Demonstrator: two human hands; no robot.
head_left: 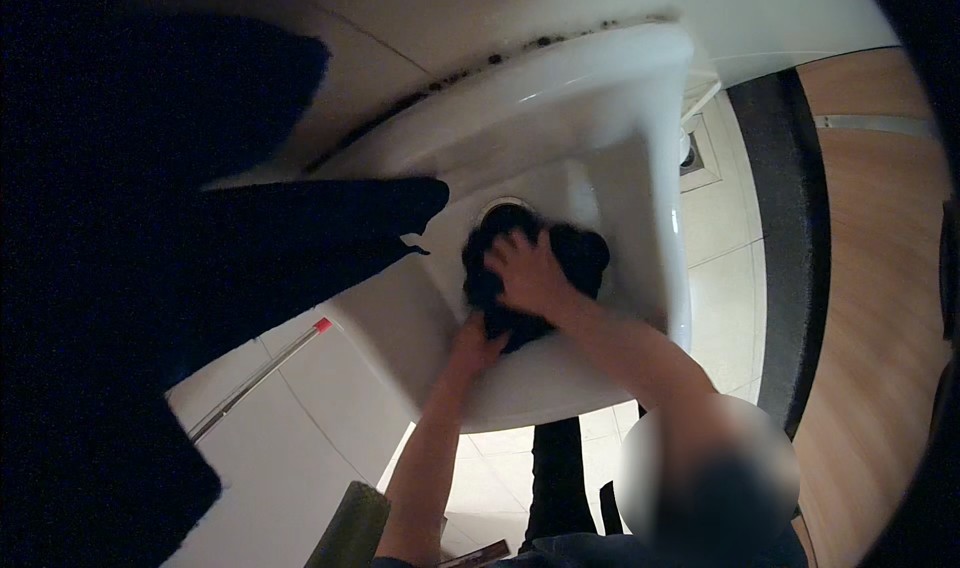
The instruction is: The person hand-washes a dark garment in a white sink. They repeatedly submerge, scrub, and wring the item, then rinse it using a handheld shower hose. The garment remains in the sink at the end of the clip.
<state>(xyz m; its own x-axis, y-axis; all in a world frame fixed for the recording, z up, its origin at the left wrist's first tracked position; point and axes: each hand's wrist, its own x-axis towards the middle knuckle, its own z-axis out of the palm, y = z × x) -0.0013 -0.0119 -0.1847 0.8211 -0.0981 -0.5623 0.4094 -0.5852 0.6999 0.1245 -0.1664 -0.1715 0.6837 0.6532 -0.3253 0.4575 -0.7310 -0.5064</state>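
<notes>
A bunched black cloth (582, 255) lies in the bottom of a white sink (652, 183), against the round drain ring (497, 204). My right hand (530, 276) rests on top of the cloth with its fingers spread. At the cloth's near left edge, my left hand (478, 344) grips it, its fingertips partly hidden by the dark folds. The cloth's exact kind does not show.
Large dark fabric (250, 258) hangs at the left, reaching over the sink's side. A pole with a red tip (322, 325) leans at the lower left. To the right are a floor drain (700, 156), a dark strip (780, 218) and a wood-toned panel (870, 268).
</notes>
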